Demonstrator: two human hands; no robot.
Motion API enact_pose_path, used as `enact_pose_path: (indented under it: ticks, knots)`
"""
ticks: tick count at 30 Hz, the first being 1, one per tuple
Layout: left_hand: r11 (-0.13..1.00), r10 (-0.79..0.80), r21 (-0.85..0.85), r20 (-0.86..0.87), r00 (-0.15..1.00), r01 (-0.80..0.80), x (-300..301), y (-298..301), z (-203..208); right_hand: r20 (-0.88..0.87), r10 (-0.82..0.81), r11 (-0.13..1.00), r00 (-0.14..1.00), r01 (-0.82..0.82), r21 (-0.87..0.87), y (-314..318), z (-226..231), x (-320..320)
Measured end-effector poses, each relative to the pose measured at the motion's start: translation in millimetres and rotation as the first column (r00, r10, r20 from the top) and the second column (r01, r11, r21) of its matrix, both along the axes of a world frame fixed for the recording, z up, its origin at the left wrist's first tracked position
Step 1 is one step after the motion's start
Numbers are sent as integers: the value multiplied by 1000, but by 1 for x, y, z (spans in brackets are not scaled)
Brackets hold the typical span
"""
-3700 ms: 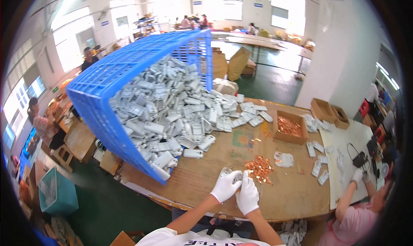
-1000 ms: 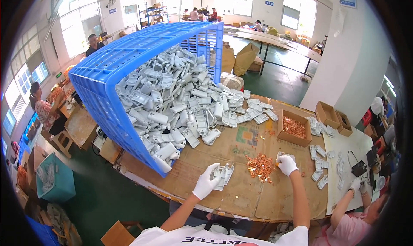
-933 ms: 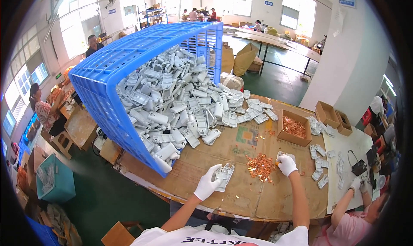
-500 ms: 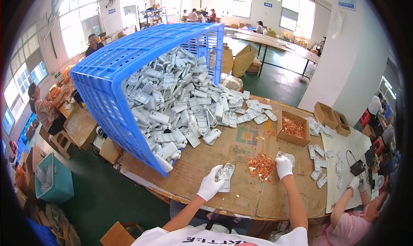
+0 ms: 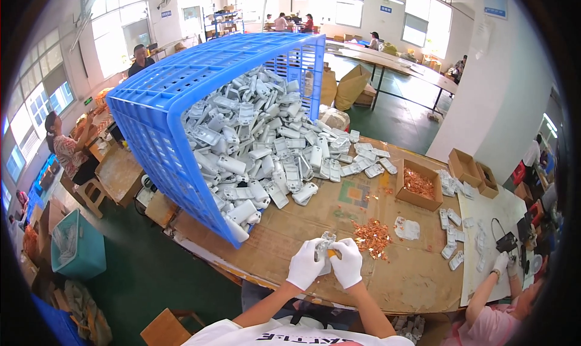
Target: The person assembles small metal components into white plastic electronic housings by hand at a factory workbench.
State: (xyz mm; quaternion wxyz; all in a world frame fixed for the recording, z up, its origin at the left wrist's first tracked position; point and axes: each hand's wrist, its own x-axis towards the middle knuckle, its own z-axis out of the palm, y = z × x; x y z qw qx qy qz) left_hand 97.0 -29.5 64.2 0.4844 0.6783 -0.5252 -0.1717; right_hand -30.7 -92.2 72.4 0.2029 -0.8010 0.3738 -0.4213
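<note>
My left hand (image 5: 304, 264), in a white glove, is closed around a light grey plastic housing (image 5: 327, 237) above the near edge of the cardboard-covered table. My right hand (image 5: 347, 263), also gloved, meets it there with fingers pinched against the housing. A small orange-yellow bit shows at the right fingertips; its kind is too small to make out. Just beyond my right hand lies a loose pile of small copper-coloured pieces (image 5: 371, 237). To the right of that pile rests a flat whitish translucent item (image 5: 407, 228).
A blue plastic crate (image 5: 175, 110) lies on its side, spilling many grey housings (image 5: 260, 146) onto the table. A cardboard box (image 5: 419, 186) holds more copper pieces. More housings (image 5: 449, 237) lie to the right, near a co-worker's gloved hand (image 5: 501, 262). A teal bin (image 5: 78, 249) stands at left.
My right hand has left the whitish item beside the copper pile and moved left to the housing. My left hand has raised and turned the housing, and both hands now meet at it.
</note>
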Motion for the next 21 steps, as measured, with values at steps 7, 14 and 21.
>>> enact_pose_path:
  ticks: [7,14,21]
  knots:
    - [999,33,-3,22,999,-33,-4,3,-4,-14,5,1000,1000,-5,-6,10,-4,2]
    - [992,-120,-36,52,991,122,-3,7,-3,134,-154,846,979,60,530,5,1,-1]
    - [979,-202,11,62,977,202,-1,7,-3,12,39,907,999,-41,420,10,-7,-15]
